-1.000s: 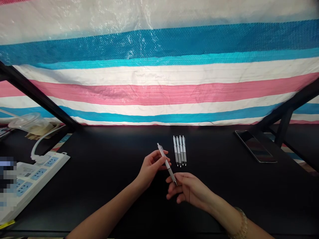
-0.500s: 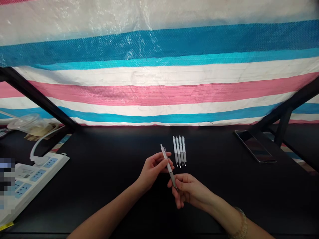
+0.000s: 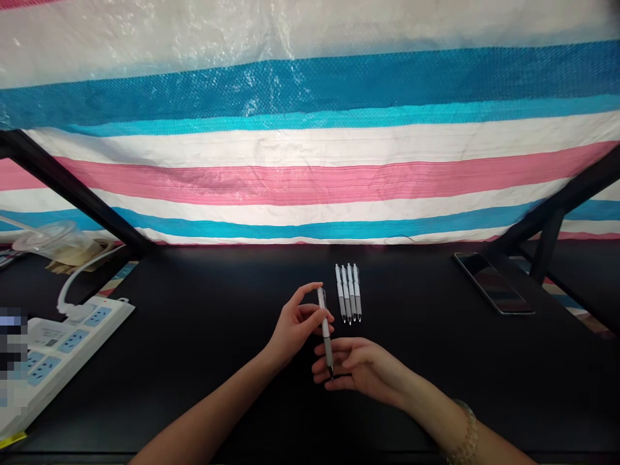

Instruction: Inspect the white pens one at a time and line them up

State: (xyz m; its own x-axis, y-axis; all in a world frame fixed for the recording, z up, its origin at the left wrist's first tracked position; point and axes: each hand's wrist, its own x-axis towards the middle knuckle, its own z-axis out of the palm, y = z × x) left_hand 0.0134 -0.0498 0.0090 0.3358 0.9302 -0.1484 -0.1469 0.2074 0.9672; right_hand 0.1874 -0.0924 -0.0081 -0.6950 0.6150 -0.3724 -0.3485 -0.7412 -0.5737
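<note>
left hand grip: pinching pen | right hand grip: spread | power strip label: unreadable

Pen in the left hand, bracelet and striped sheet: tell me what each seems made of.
Pen: probably plastic, with a smooth white barrel; its grey lower section looks duller, perhaps rubber.
Bracelet: pale and seemingly beaded; glass, stone or plastic, I can't tell.
Striped sheet: likely woven plastic, from its fine mesh texture, creases and shiny highlights.
</note>
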